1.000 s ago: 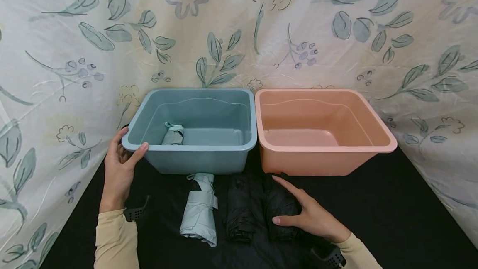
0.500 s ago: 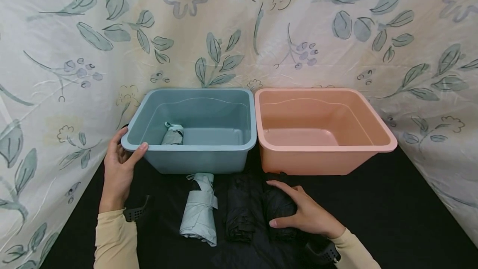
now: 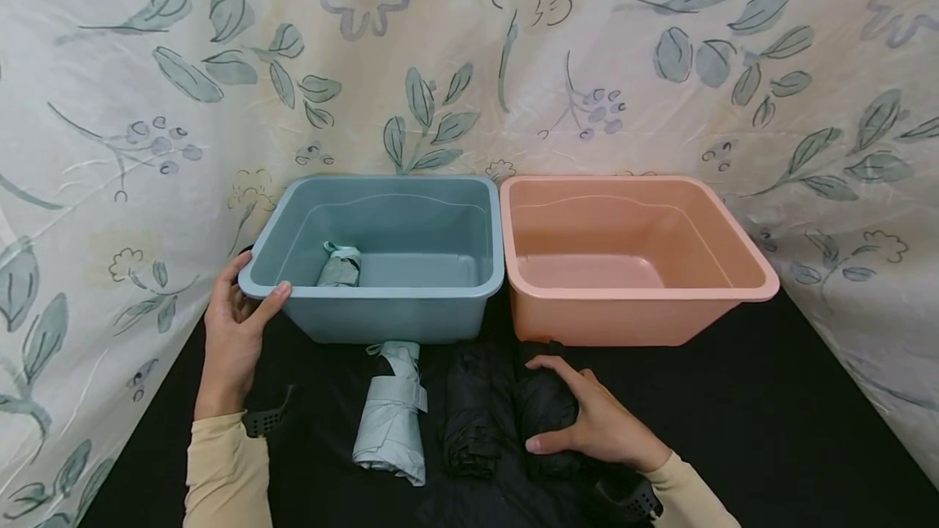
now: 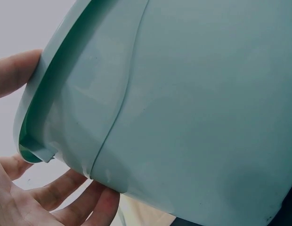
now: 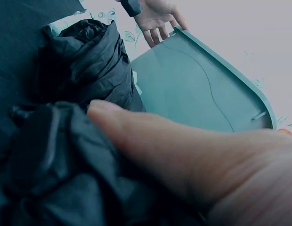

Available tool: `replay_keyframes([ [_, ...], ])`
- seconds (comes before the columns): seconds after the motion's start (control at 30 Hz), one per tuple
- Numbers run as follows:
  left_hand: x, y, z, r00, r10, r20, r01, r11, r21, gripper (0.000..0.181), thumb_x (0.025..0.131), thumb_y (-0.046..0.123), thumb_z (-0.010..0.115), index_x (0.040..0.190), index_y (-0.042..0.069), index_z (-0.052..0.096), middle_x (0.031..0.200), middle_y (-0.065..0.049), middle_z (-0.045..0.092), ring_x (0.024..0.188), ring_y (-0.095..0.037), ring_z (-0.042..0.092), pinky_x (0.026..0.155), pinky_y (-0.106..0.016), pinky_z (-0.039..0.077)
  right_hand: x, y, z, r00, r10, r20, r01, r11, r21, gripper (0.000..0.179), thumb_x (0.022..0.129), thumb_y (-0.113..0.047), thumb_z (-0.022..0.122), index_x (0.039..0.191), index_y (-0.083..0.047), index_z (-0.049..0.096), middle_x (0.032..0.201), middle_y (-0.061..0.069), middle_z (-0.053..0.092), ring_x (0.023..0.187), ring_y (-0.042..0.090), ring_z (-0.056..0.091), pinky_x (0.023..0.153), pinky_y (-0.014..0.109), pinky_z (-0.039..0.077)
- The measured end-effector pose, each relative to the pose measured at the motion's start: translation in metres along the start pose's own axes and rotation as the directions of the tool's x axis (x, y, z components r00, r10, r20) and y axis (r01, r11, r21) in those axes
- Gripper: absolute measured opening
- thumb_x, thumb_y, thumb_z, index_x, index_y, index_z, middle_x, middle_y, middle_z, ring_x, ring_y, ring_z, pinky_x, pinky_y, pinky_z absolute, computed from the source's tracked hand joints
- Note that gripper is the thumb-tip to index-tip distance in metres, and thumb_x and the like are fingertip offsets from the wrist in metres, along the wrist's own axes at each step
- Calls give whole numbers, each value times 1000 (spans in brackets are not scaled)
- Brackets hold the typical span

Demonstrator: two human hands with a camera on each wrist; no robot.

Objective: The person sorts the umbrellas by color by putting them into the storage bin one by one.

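My left hand point(image 3: 238, 328) grips the near left corner of a blue plastic bin point(image 3: 381, 316), thumb on the rim and fingers outside; the left wrist view shows the fingers point(image 4: 70, 197) under the corner. A small light-blue rolled bundle point(image 3: 341, 266) lies inside. My right hand point(image 3: 605, 418) curves round a black folded umbrella point(image 3: 546, 406), thumb on its near left side. In the right wrist view the thumb point(image 5: 150, 136) lies against the dark fabric. Left of it are another black folded umbrella point(image 3: 472, 414) and a light-blue folded umbrella point(image 3: 392, 422) with a strap.
A pink plastic bin point(image 3: 631, 320) stands right beside the blue one, with nothing inside it in view. Black cloth point(image 3: 763, 406) covers the surface. A floral curtain point(image 3: 455, 47) hangs behind and at both sides.
My right hand has shifted slightly left and its fingers have closed in round the right-hand black umbrella. My left hand stays on the blue bin's corner.
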State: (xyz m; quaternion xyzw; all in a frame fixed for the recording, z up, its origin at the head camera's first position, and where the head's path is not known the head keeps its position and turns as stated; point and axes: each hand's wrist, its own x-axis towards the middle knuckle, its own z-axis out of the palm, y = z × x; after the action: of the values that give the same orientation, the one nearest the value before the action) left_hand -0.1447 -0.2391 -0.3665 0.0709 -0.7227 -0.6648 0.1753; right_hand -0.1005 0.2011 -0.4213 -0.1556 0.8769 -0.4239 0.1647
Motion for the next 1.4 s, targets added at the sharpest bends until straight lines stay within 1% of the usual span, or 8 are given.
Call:
replay_keyframes([
  [0.2,-2,-1,0,1000,1,2,-1,1000,-12,76,96,16,71,159,22,29,157,-16,34,140,-26,37,117,-43,27,-1,-1,2,1000,-31,-2,31,999,8,86,74,-42,91,147,-28,47,130,18,46,103,29,44,84,50,42],
  [0.37,-2,-1,-1,1000,1,7,-1,1000,-15,76,96,16,72,159,21,28,157,-17,34,140,-26,37,105,-20,37,-1,1,3,1000,-14,11,13,997,75,83,76,-38,91,146,-31,48,139,21,41,112,34,43,88,54,41],
  [0.47,-2,-1,-1,1000,6,7,-6,1000,-8,76,96,16,72,159,21,29,157,-17,35,139,-26,37,97,-13,40,0,3,3,1000,5,20,-8,991,130,83,76,-35,91,147,-30,48,150,19,36,127,41,40,95,60,39],
  [0.6,-2,-1,-1,1000,8,8,-8,1000,-4,76,96,16,72,159,21,29,156,-17,36,139,-26,38,98,-15,40,2,5,2,999,13,48,-24,974,227,83,79,-31,89,150,-26,46,163,15,25,146,44,24,105,68,30],
  [0.7,-1,-1,-1,1000,10,9,-10,1000,-8,76,96,16,72,159,21,29,156,-17,36,139,-26,38,99,-15,40,3,6,0,997,3,71,-25,951,309,82,81,-27,88,151,-24,44,166,13,17,150,41,13,108,69,26],
  [1.03,-1,-1,-3,1000,8,11,-8,1000,-29,77,96,15,71,159,21,28,157,-17,35,139,-25,38,97,-13,40,-1,5,-10,995,-47,92,-1,887,462,81,86,-15,83,152,-29,40,165,6,13,148,37,12,102,46,41],
  [1.27,-1,-1,-3,1000,5,9,-5,1000,-20,77,96,15,72,159,20,28,157,-17,35,139,-26,38,108,-24,36,-8,-3,-16,995,-66,75,24,887,461,81,86,-14,83,152,-31,40,164,3,15,148,34,8,107,55,34],
  [1.4,-1,-2,-3,1000,5,9,-5,1000,-13,77,96,16,71,160,20,28,157,-17,35,139,-26,38,108,-24,36,-13,-8,-18,995,-72,71,32,891,453,80,87,-15,81,153,-34,38,165,1,12,149,34,5,108,63,28],
])
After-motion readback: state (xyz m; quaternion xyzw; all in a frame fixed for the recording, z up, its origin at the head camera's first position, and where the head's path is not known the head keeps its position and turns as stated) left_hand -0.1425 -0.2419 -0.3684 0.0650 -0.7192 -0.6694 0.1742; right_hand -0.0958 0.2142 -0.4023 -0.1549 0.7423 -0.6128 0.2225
